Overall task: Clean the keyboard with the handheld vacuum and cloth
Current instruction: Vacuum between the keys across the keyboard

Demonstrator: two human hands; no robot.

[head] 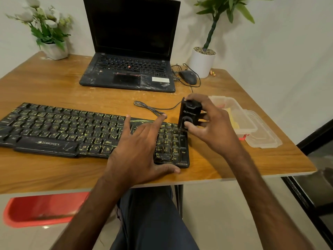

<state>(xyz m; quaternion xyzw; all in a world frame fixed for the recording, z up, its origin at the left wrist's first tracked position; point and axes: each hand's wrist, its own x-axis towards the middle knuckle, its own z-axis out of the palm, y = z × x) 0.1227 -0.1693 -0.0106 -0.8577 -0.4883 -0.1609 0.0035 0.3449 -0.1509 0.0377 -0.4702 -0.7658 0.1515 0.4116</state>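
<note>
Left hand: You had your left hand (142, 148) spread flat over the right half of the keyboard (63, 130). The fingers were straight and fanned toward its back edge, and the thumb lay along the front edge near the right corner.
Right hand: Your right hand (214, 127) was wrapped round the handheld vacuum (189, 114), thumb across its lower front and the other fingers curled behind.
Vacuum: You held it nearly upright, lower end down on the top right keys of the number pad.
Hands: Close together, but apart and not touching.
Forearms: Both ran up from the bottom of the view, angled inward.
Keyboard: It lay along the front of the wooden table (54, 83), its cable (151, 107) looping behind.
Around: An open laptop (129, 69) and a mouse (188, 76) sat farther back, and a clear plastic container (239, 120) sat just right of your right hand.
</note>
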